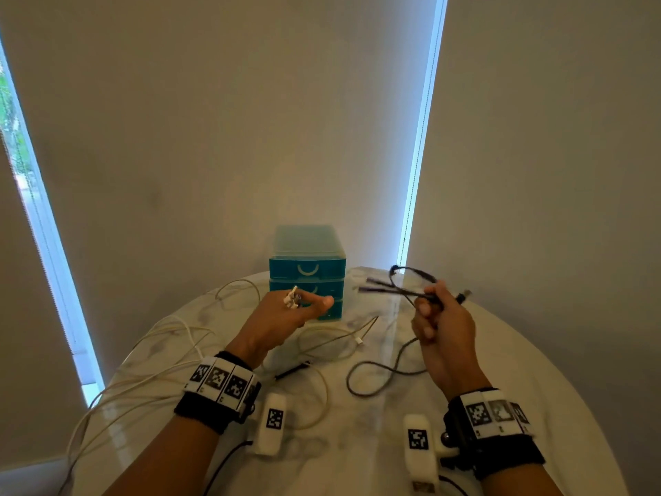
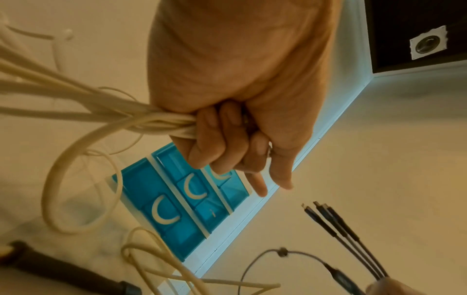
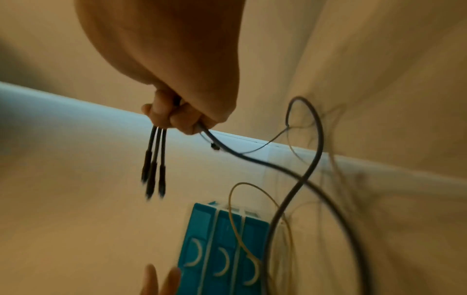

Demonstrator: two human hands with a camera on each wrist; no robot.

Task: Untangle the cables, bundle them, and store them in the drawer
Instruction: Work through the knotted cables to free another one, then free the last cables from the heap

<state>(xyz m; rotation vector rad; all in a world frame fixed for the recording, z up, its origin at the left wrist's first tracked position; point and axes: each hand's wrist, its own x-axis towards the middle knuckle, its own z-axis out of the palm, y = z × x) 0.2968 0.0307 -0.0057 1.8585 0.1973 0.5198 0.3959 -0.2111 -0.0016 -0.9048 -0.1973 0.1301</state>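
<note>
My left hand [image 1: 286, 316] is raised in front of the blue drawer unit [image 1: 307, 266] and grips a bunch of white cables [image 2: 83, 111] in its curled fingers [image 2: 217, 147]; white plugs [image 1: 291, 298] stick up from the fist. The rest of the white cables [image 1: 161, 338] trails over the left of the round table [image 1: 500, 352]. My right hand [image 1: 436, 316] is lifted at the right and grips a dark multi-head cable [image 3: 290, 173]. Its three dark plugs [image 3: 154, 175] stick out past the fingers [image 3: 174, 117]. Its grey tail [image 1: 386, 374] loops down onto the table.
The blue unit's three drawers [image 3: 222, 255] are closed, with pale crescent handles. A loose white cable with a small plug [image 1: 357, 340] lies between my hands. A short black plug [image 1: 293, 369] lies near my left wrist. Blinds and a wall stand behind the table.
</note>
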